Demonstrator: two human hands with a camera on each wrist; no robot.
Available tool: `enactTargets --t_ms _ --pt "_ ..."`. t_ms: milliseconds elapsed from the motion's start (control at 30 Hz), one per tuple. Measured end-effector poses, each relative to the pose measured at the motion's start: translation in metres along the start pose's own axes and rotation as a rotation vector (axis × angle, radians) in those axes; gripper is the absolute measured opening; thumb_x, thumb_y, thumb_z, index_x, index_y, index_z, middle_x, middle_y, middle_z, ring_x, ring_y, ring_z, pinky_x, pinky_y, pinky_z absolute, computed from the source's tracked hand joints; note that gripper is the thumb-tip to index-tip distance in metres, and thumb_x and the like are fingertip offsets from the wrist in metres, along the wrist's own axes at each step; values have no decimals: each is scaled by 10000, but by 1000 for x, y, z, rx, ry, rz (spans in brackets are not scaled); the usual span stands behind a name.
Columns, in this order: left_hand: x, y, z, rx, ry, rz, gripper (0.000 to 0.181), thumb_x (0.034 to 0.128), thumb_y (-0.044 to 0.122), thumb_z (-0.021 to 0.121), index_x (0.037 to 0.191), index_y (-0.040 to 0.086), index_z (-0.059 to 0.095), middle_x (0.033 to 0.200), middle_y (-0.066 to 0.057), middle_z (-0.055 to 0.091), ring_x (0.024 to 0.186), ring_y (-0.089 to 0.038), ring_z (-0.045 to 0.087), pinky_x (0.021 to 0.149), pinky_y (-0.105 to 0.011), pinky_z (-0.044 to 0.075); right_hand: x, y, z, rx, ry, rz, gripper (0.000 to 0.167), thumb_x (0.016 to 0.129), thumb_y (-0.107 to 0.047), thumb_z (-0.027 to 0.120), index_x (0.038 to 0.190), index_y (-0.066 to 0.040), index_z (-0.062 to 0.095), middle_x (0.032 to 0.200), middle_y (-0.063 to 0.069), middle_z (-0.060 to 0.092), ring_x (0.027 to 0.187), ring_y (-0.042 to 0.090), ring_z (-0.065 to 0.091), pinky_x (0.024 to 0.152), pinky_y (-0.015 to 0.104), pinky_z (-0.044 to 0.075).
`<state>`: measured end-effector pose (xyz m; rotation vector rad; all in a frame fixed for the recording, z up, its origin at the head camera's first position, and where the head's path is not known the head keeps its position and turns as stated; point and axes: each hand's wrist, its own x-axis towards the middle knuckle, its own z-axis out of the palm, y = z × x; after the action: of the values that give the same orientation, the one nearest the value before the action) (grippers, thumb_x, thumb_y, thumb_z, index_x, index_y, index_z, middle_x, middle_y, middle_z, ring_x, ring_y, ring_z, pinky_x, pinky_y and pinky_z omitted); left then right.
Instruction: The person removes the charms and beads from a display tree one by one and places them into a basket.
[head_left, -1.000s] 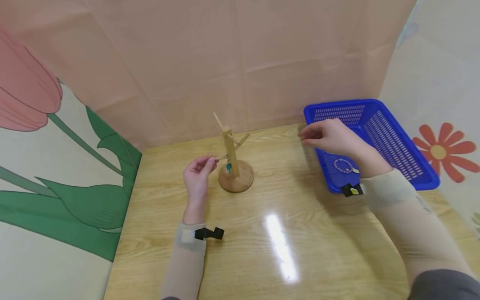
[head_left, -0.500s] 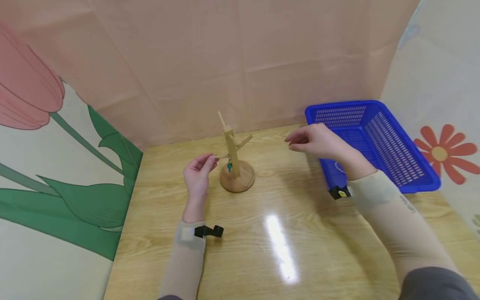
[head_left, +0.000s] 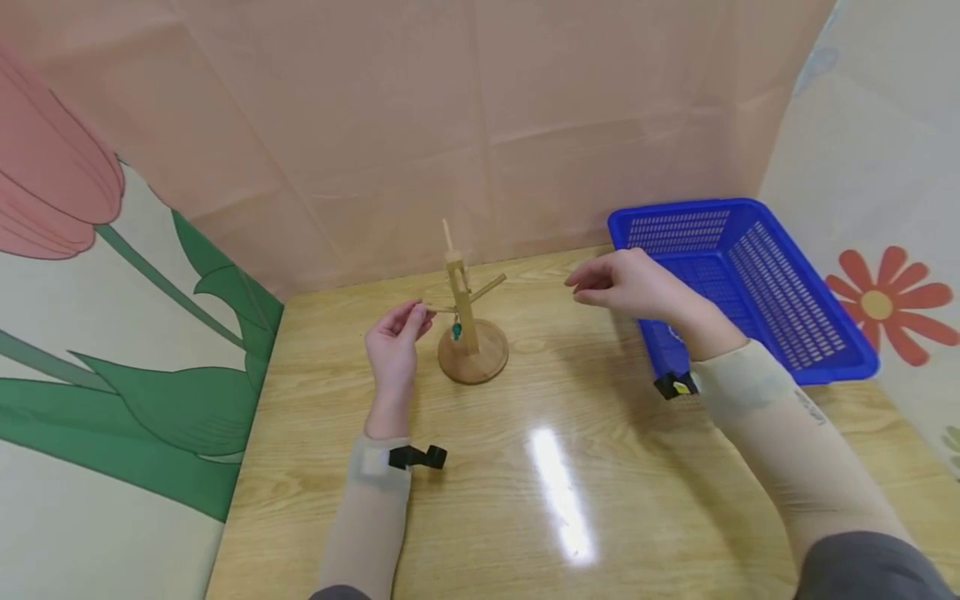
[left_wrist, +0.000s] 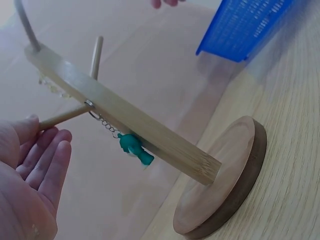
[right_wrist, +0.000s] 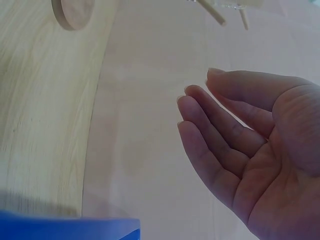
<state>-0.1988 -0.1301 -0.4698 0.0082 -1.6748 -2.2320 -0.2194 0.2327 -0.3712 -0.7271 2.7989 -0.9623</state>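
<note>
A wooden stand with a post, several pegs and a round base stands on the table. My left hand pinches the tip of one peg between thumb and forefinger; its other fingers are loosely bent. On that peg, close to the post, a keychain with a green figure hangs by its ring. Clear beads show behind the post's upper part. My right hand hovers between stand and basket, fingers relaxed and slightly bent; the right wrist view shows its palm with nothing in it.
A blue plastic basket sits at the table's right, partly behind my right forearm. Inside it, part of a bracelet shows beside the wrist. A pink cloth hangs along the table's back edge.
My right hand has moved left, away from above the basket, and then nearly stopped. The stand has turned slightly, its top peg now more upright, while my left hand keeps pinching the peg.
</note>
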Motion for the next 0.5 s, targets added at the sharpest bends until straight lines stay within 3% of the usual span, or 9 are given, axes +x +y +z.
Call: enactTargets --t_ms 300,400,500 --pt "11 -1 1 37 36 2 188 990 65 790 1125 -62 766 1098 -289 750 906 -184 789 837 -320 676 4 1 6 18 -24 0 195 1004 -129 778 1196 -98 800 1062 25 806 955 216 770 831 454 657" --pt "17 -2 2 41 59 -1 181 980 64 802 1112 -57 771 1028 -192 780 897 -176 783 839 -322 676 5 0 6 17 -28 -11 193 1006 -131 777 1195 -95 801 1070 31 805 952 216 770 829 465 659" --pt "19 0 2 71 100 41 187 962 50 818 1102 -64 771 970 -85 790 881 -165 769 844 -306 669 6 -1 7 13 -33 -18 189 1008 -136 778 1192 -99 802 1074 30 804 945 208 769 821 457 661"
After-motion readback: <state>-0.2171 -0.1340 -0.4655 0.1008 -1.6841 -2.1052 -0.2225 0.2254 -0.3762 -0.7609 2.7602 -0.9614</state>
